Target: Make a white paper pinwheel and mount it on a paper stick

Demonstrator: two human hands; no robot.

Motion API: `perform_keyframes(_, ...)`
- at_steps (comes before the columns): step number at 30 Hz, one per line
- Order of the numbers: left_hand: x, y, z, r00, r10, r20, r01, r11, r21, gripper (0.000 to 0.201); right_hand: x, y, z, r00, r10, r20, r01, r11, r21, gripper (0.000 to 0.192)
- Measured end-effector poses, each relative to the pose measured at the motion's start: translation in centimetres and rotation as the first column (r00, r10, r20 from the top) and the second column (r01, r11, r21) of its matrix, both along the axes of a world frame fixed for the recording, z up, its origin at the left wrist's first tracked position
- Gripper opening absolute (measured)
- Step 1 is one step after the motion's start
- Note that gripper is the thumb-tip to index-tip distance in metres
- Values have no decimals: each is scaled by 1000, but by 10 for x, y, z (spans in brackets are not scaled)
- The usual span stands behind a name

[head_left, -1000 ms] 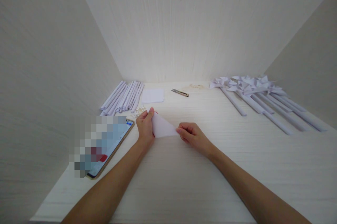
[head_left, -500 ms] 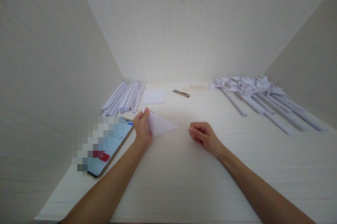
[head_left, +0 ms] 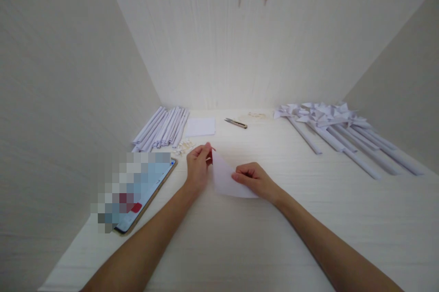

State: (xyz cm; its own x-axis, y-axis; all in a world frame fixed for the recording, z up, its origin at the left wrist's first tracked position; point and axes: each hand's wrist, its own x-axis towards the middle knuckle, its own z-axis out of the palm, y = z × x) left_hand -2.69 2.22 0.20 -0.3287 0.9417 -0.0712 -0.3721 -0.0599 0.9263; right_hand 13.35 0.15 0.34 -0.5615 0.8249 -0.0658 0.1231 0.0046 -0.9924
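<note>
While both hands worked at the middle of the pale surface [head_left: 240,246], a white sheet of paper [head_left: 224,180] lay between them, its upper corner lifted toward the left hand [head_left: 198,167] and its lower part resting flat. The left hand had its fingers [head_left: 206,150] closed on that raised corner, pinching it near the top edge. The right hand [head_left: 252,178] sat on the sheet's right side, fingers curled shut and pressing the paper down, thumb side toward the left hand.

A clean fold, as I judge it, would need the held corner brought squarely onto its matching edge before any crease was pressed, with the right hand keeping the sheet from sliding and the pressure then run outward from the middle.

Both forearms reached in from the near edge, converging on the sheet; the left wrist was fairly straight, the right slightly bent inward. A phone [head_left: 146,193] lay just left of the left hand. Farther back lay rolled paper sticks [head_left: 161,128], a small stack of sheets [head_left: 200,126], a cutter [head_left: 236,122], and, well to the right, finished pinwheels [head_left: 336,125].
</note>
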Motion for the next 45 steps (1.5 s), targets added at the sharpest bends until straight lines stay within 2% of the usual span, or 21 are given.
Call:
perform_keyframes(2, -8, 4, 2, 989, 126, 72, -128, 992, 19, 29, 1, 0, 0, 1000, -1, -22, 1, 1000, -20, 47)
perform_keyframes(3, -10, 5, 3, 984, 152, 92, -154, 988, 20, 28, 1, 0, 0, 999, -12, -39, 11, 999, -31, 48)
perform_keyframes(5, -9, 4, 4, 992, 78, 100, -81, 996, 25, 29, 1, 0, 0, 996, -43, -72, 39, 998, -49, 48)
perform_keyframes(8, 2, -1, 4, 979, -180, 92, 180, 984, 3, 40, 0, 1, 0, 995, -52, -85, 48, 998, -47, 47)
perform_keyframes(9, 5, -3, 3, 972, -230, 56, 230, 973, 2, 41, 0, 1, 1, 996, -47, -81, 43, 998, -44, 47)
perform_keyframes(11, 9, -6, 1, 971, -235, -43, 235, 972, -8, 40, 0, 0, 2, 997, -27, -67, 25, 999, -40, 47)
perform_keyframes(14, 8, -6, -3, 973, -190, -134, 190, 982, -13, 40, -1, 1, 3, 999, -11, -52, 10, 1000, -27, 46)
perform_keyframes(17, 4, -4, -3, 984, -104, -143, 108, 994, 20, 38, -2, 2, 4, 997, -33, -64, 32, 999, -13, 45)
perform_keyframes(21, 2, -2, 0, 997, 69, -41, -69, 998, 6, 35, -2, 3, 5, 996, -41, -82, 45, 998, 43, 44)
perform_keyframes(27, -9, 6, 3, 983, 171, 64, -168, 985, -40, 30, 6, 0, 1, 992, -60, -114, 71, 993, 94, 39)
perform_keyframes(29, -16, 9, 3, 952, 266, 152, -268, 963, -4, 31, 11, 0, -1, 987, -90, -132, 102, 991, 88, 39)
perform_keyframes(31, -20, 9, 4, 948, 260, 184, -262, 965, -12, 32, 14, 3, -4, 970, -178, -165, 193, 978, 78, 38)
perform_keyframes(33, -17, 4, 5, 974, 179, 135, -174, 983, -51, 32, 14, 7, -5, 933, -299, -201, 322, 942, 92, 39)
perform_keyframes(34, -13, 1, 5, 986, 127, 106, -121, 991, -57, 32, 13, 8, -5, 926, -323, -197, 348, 931, 108, 39)
perform_keyframes(36, -3, -5, 3, 999, -12, 34, 14, 998, -57, 32, 10, 9, -4, 959, -257, -123, 275, 948, 159, 37)
perform_keyframes(39, 7, -11, -2, 990, -112, -89, 109, 993, -42, 34, 4, 5, -1, 996, -78, 34, 70, 979, 190, 38)
perform_keyframes(41, 8, -10, -5, 982, -124, -141, 123, 992, -16, 35, 1, 2, 0, 993, -13, 118, -16, 970, 243, 39)
perform_keyframes(43, 6, -7, -6, 984, -101, -150, 104, 994, 16, 33, -1, 0, 1, 989, -27, 149, -19, 953, 302, 40)
perform_keyframes(45, 1, -2, -5, 994, -25, -103, 32, 998, 62, 29, -1, -2, 1, 990, -45, 132, 0, 948, 319, 40)
